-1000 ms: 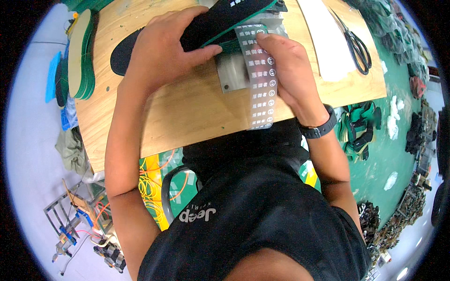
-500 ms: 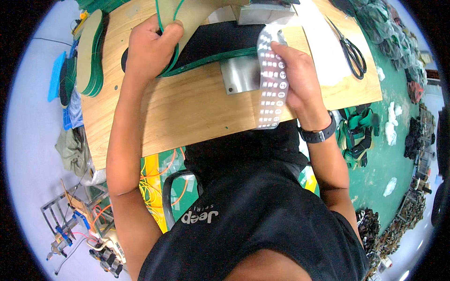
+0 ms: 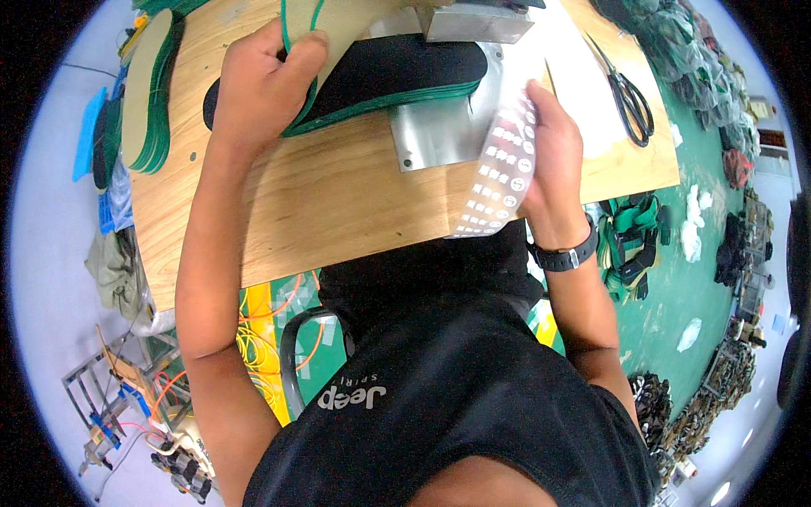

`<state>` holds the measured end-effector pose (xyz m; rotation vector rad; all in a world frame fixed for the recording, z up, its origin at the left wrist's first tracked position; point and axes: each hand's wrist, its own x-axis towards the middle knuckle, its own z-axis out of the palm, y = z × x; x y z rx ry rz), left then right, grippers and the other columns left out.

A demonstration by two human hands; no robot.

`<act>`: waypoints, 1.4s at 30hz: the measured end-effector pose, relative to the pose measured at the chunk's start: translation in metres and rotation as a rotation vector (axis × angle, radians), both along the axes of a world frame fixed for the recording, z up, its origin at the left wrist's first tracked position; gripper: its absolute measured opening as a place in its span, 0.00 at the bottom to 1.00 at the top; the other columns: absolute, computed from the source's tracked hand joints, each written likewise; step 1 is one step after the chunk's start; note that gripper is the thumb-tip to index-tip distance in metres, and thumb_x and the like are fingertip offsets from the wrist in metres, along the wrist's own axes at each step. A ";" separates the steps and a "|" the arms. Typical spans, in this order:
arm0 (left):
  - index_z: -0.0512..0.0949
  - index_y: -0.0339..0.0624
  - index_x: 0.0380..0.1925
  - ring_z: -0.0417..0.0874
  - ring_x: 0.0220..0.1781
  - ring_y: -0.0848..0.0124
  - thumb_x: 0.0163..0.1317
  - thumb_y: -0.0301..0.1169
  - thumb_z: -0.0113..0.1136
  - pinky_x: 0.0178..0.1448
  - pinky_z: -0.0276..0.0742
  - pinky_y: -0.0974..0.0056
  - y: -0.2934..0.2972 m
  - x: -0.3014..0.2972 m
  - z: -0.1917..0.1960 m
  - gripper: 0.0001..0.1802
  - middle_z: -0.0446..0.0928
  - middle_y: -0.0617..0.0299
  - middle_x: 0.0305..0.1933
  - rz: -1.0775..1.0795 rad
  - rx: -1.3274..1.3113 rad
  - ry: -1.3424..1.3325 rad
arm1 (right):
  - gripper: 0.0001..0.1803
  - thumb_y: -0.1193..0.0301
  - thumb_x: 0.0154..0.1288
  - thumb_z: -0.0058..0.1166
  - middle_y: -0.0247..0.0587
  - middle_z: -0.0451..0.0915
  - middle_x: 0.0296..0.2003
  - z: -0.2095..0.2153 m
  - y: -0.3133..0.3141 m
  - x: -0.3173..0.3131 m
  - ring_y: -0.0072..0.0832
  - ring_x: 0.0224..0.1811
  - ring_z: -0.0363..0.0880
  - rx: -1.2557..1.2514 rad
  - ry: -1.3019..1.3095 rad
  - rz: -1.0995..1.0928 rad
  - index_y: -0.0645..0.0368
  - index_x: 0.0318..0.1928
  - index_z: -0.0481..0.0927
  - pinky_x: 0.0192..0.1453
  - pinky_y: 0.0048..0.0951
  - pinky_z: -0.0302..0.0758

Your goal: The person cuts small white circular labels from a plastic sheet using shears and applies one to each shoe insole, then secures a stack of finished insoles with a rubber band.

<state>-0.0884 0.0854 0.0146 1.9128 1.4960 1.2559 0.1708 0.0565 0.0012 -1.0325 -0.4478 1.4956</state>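
Note:
My left hand (image 3: 269, 89) is closed on a beige insole (image 3: 351, 24) with green edging, its thumb on top. The far end of that insole runs out of the view. Under it lies a stack of black insoles (image 3: 405, 69) with green edges, one rounded end over a metal plate (image 3: 435, 135). My right hand (image 3: 553, 165) is closed on a strip of labels (image 3: 503, 173), pale and see-through with white printed marks. The strip curves down past the table's near edge, and glare washes out its upper end.
A metal block (image 3: 477, 24) stands beyond the black stack. Black-handled scissors (image 3: 632, 106) lie on the right beside white paper (image 3: 583, 76). More beige insoles (image 3: 145, 93) are stacked at the left edge of the wooden table (image 3: 338, 203). Green scraps (image 3: 629, 241) sit below the right edge.
My right hand has moved right with the label strip, which now slants and uncovers the rounded end of the black stack. My left hand keeps its hold on the beige insole.

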 end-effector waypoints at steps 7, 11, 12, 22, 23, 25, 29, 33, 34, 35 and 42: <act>0.78 0.36 0.35 0.71 0.30 0.78 0.66 0.38 0.53 0.37 0.70 0.69 0.001 -0.009 -0.006 0.15 0.74 0.68 0.25 -0.008 -0.031 0.083 | 0.11 0.69 0.67 0.50 0.38 0.79 0.24 0.005 -0.001 -0.015 0.22 0.21 0.76 0.011 -0.217 0.356 0.64 0.31 0.78 0.24 0.22 0.74; 0.79 0.36 0.36 0.72 0.30 0.78 0.66 0.39 0.53 0.37 0.71 0.69 0.003 -0.010 -0.006 0.15 0.75 0.66 0.26 -0.020 0.010 0.108 | 0.12 0.68 0.67 0.50 0.36 0.79 0.24 0.006 -0.003 -0.017 0.20 0.20 0.76 0.018 -0.255 0.358 0.63 0.30 0.78 0.24 0.21 0.73; 0.79 0.36 0.36 0.72 0.30 0.77 0.66 0.39 0.53 0.38 0.71 0.69 0.003 -0.011 -0.007 0.15 0.76 0.66 0.26 -0.024 -0.004 0.113 | 0.12 0.68 0.67 0.50 0.36 0.78 0.24 0.006 -0.003 -0.017 0.20 0.20 0.75 0.023 -0.264 0.354 0.63 0.30 0.78 0.24 0.21 0.73; 0.79 0.37 0.35 0.71 0.28 0.77 0.66 0.39 0.54 0.35 0.70 0.68 0.004 -0.010 -0.009 0.15 0.75 0.65 0.24 0.045 -0.002 0.165 | 0.12 0.68 0.67 0.51 0.36 0.77 0.25 0.003 -0.001 -0.019 0.20 0.20 0.74 0.027 -0.301 0.345 0.64 0.30 0.78 0.24 0.21 0.74; 0.79 0.37 0.35 0.71 0.28 0.77 0.66 0.39 0.54 0.34 0.70 0.68 0.002 -0.009 -0.008 0.15 0.74 0.65 0.23 0.044 -0.024 0.215 | 0.13 0.68 0.67 0.51 0.36 0.77 0.25 0.001 -0.001 -0.018 0.20 0.20 0.74 0.041 -0.317 0.349 0.65 0.30 0.78 0.24 0.22 0.74; 0.78 0.37 0.36 0.70 0.27 0.76 0.66 0.39 0.54 0.33 0.69 0.68 0.002 -0.006 -0.006 0.14 0.73 0.64 0.22 0.015 -0.029 0.238 | 0.13 0.67 0.68 0.51 0.35 0.77 0.25 -0.002 0.002 -0.018 0.19 0.20 0.73 0.086 -0.313 0.366 0.65 0.31 0.78 0.24 0.22 0.75; 0.78 0.39 0.40 0.73 0.29 0.73 0.62 0.41 0.58 0.36 0.71 0.67 0.001 -0.005 -0.006 0.16 0.75 0.60 0.25 -0.070 -0.103 0.208 | 0.14 0.66 0.69 0.51 0.34 0.77 0.24 -0.002 0.003 -0.018 0.18 0.20 0.73 0.071 -0.335 0.400 0.65 0.31 0.78 0.26 0.21 0.76; 0.77 0.41 0.47 0.81 0.39 0.63 0.52 0.45 0.68 0.47 0.76 0.62 -0.013 0.024 0.012 0.26 0.81 0.54 0.36 -0.096 -0.069 0.370 | 0.16 0.64 0.70 0.50 0.33 0.77 0.23 -0.004 0.002 -0.017 0.17 0.19 0.73 0.097 -0.361 0.402 0.64 0.30 0.78 0.24 0.20 0.73; 0.76 0.43 0.50 0.82 0.47 0.56 0.45 0.45 0.73 0.54 0.75 0.57 -0.012 0.024 0.015 0.32 0.81 0.51 0.44 -0.083 -0.174 0.433 | 0.16 0.64 0.70 0.49 0.33 0.77 0.22 -0.004 0.002 -0.018 0.17 0.19 0.73 0.099 -0.359 0.392 0.63 0.30 0.78 0.23 0.19 0.72; 0.76 0.43 0.50 0.82 0.47 0.55 0.45 0.45 0.73 0.54 0.75 0.57 -0.012 0.023 0.014 0.32 0.81 0.50 0.44 -0.091 -0.147 0.453 | 0.16 0.64 0.70 0.49 0.32 0.77 0.22 -0.004 0.001 -0.019 0.17 0.19 0.73 0.100 -0.358 0.379 0.63 0.30 0.77 0.22 0.19 0.71; 0.77 0.43 0.49 0.82 0.46 0.53 0.45 0.45 0.73 0.53 0.75 0.56 -0.009 0.024 0.008 0.32 0.81 0.49 0.42 -0.078 -0.049 0.554 | 0.12 0.68 0.67 0.50 0.33 0.77 0.22 -0.004 0.002 -0.016 0.16 0.20 0.73 0.200 -0.331 0.338 0.63 0.29 0.77 0.22 0.19 0.70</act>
